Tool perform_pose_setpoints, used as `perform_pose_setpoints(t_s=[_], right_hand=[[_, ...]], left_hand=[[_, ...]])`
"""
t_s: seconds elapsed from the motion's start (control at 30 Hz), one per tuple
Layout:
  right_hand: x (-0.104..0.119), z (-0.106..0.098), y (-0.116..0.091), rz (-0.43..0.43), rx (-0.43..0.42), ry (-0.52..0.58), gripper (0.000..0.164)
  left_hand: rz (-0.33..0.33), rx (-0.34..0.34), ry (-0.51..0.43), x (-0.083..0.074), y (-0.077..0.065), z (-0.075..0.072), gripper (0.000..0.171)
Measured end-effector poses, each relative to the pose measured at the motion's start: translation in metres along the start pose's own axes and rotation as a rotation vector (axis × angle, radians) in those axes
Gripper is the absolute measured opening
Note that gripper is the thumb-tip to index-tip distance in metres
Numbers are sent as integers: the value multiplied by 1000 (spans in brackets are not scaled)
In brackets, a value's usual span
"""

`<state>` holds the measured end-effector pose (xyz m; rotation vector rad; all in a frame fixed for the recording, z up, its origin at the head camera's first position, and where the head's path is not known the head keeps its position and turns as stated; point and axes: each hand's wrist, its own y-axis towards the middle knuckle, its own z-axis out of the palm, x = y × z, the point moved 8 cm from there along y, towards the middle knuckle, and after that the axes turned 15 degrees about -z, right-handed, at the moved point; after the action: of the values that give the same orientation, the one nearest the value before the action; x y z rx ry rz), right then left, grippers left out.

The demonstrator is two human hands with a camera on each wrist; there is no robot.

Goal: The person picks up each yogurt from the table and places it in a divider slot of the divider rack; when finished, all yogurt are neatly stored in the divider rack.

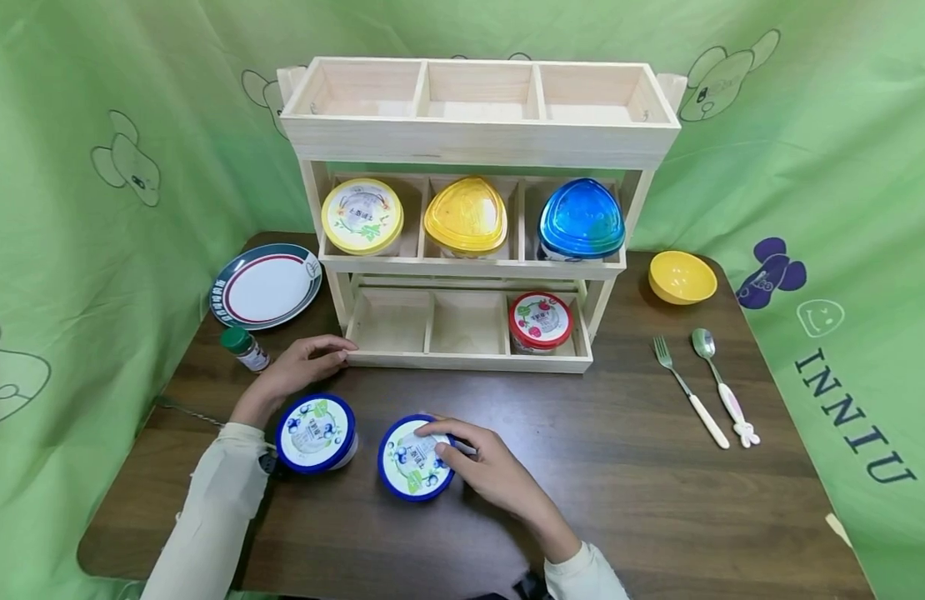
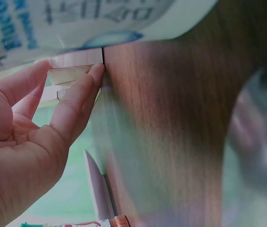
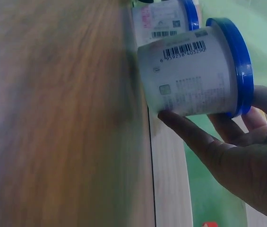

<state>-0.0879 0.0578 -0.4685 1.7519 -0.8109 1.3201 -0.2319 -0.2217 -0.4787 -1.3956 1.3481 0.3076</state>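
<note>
My right hand (image 1: 492, 467) grips a white tub with a blue lid (image 1: 415, 472), index finger over the lid. In the right wrist view the same tub (image 3: 190, 71) leans slightly, a digit along its side and fingers by the rim. A matching blue-lidded tub (image 1: 315, 433) stands to its left, beside my left forearm. My left hand (image 1: 301, 367) touches the left front corner of the wooden rack's lowest tray (image 1: 462, 362), fingers fairly straight. The left wrist view shows those fingers at the tray end (image 2: 74, 71).
The rack's middle tray (image 1: 473, 267) holds yellow- and blue-lidded containers; a red-lidded tub (image 1: 541, 320) sits in the lowest right compartment. At left are a plate (image 1: 266, 286) and a green-capped bottle (image 1: 245, 348). A yellow bowl (image 1: 682, 277), fork (image 1: 690, 392) and spoon (image 1: 723, 386) lie at right.
</note>
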Motion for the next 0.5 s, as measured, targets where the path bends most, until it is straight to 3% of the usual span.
perform_pose_setpoints(t_s=[0.17, 0.37, 0.5], right_hand=[[2, -8, -7, -9, -11, 1, 29], [4, -13, -13, -20, 3, 34, 31], [5, -22, -19, -28, 7, 50, 32]], left_hand=[[-27, -12, -4, 0, 0, 1, 37], [48, 16, -2, 5, 6, -2, 35], [64, 45, -34, 15, 15, -6, 35]])
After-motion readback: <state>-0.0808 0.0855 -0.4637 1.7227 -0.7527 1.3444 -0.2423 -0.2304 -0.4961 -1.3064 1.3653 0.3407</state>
